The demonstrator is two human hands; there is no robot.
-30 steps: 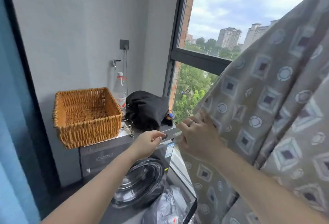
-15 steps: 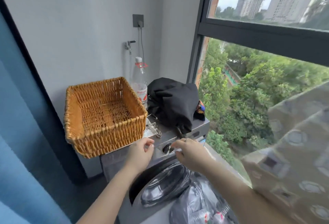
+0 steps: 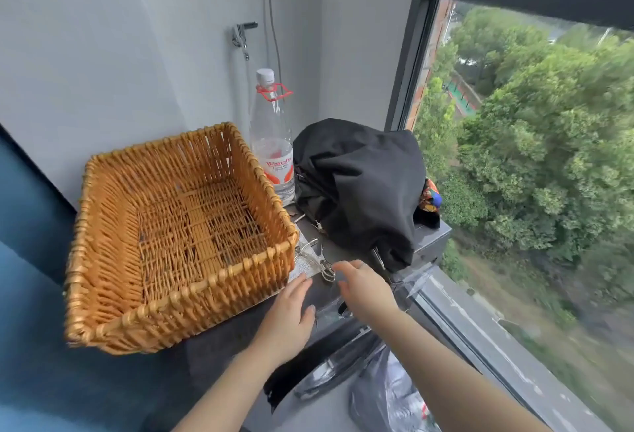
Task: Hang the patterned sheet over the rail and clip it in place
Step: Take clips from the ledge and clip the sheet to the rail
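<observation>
Several metal clips [image 3: 319,262] lie on top of the grey washing machine [image 3: 429,238], just right of the wicker basket. My right hand [image 3: 363,289] hovers over them with fingers spread, its fingertips at the nearest clip. My left hand [image 3: 291,311] rests flat on the machine's front edge, fingers apart, holding nothing. The patterned sheet and the rail are out of view.
An empty wicker basket [image 3: 171,236] fills the left of the machine top. Behind it stand a plastic water bottle [image 3: 272,143] and a black bag [image 3: 360,188]. A window [image 3: 531,157] runs along the right. A dark plastic bag [image 3: 387,397] lies below the machine's door.
My right hand let go of the patterned sheet, which left the view. The view swung down and left, and both hands moved up onto the machine top toward the clips.
</observation>
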